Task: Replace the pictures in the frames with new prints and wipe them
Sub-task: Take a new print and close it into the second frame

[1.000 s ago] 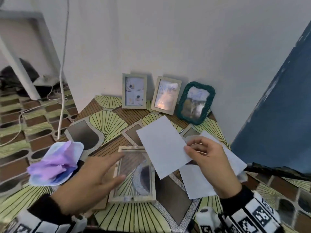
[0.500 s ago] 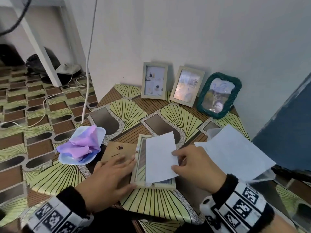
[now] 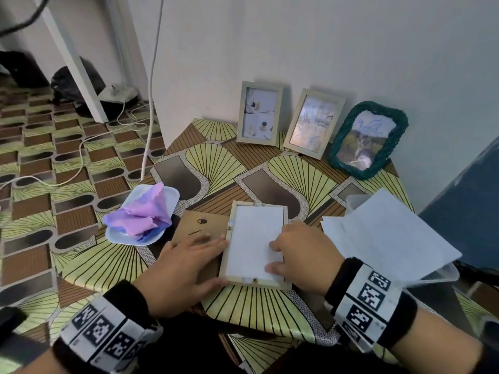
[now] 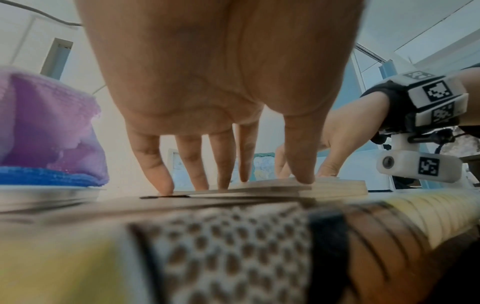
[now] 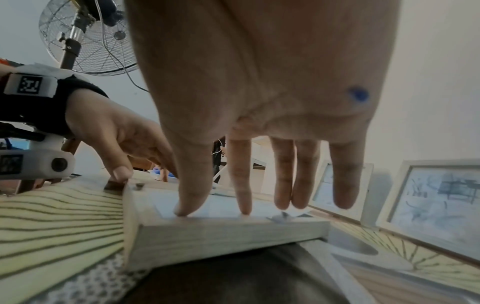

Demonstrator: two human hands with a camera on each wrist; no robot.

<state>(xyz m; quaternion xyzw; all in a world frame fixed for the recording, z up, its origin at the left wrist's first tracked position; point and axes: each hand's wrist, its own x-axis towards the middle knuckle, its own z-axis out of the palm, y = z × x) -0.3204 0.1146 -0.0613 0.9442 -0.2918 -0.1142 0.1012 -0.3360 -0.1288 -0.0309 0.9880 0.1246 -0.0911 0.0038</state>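
Your right hand (image 3: 302, 255) lies flat, fingers straight, pressing the white print (image 3: 253, 238) into the face-down wooden frame (image 3: 225, 255) near the bench's (image 3: 270, 309) front edge. Your left hand (image 3: 181, 271) — fingers extended too — rests on the brown backing board (image 3: 194, 225) just left of the frame, touching its edge. A purple cloth (image 3: 143, 211) sits in a white dish (image 3: 172, 195) beside it.
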